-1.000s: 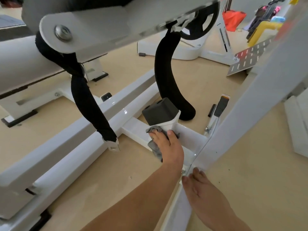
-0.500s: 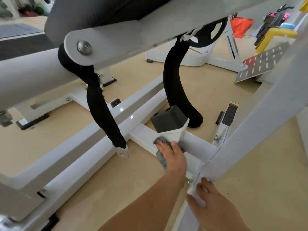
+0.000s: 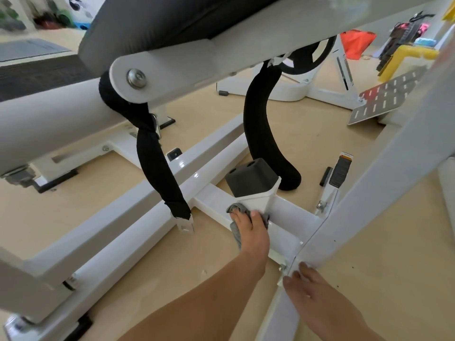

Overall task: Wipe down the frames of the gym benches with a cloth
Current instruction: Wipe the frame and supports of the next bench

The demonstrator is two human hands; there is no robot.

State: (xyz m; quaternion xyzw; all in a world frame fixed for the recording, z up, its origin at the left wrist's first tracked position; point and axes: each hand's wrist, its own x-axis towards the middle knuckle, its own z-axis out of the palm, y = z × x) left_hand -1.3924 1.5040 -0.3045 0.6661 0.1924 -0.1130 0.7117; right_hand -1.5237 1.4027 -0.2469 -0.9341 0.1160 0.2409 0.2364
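Note:
A white bench frame fills the view. Its cross bar [image 3: 290, 215] carries a white bracket [image 3: 256, 203] topped by a black rubber block [image 3: 248, 175]. My left hand [image 3: 253, 235] holds a bunched grey cloth [image 3: 234, 230] against the bar at the foot of that bracket. My right hand [image 3: 317, 303] rests with its fingers on the slanted white upright [image 3: 369, 200], just below the bolted joint with the cross bar. Most of the cloth is hidden under my left hand.
Two long white base rails [image 3: 118, 222] run to the left. A black padded strap [image 3: 160, 168] and a curved black padded bar [image 3: 261, 134] hang from the grey bench pad [image 3: 160, 25] overhead. A perforated footplate [image 3: 384, 99] and other white equipment stand at the back right.
My left hand has kept the cloth at the bracket's base, rubbing slightly along the bar. My right hand stays at the upright's joint. My view has shifted, so the bench pad shows more overhead.

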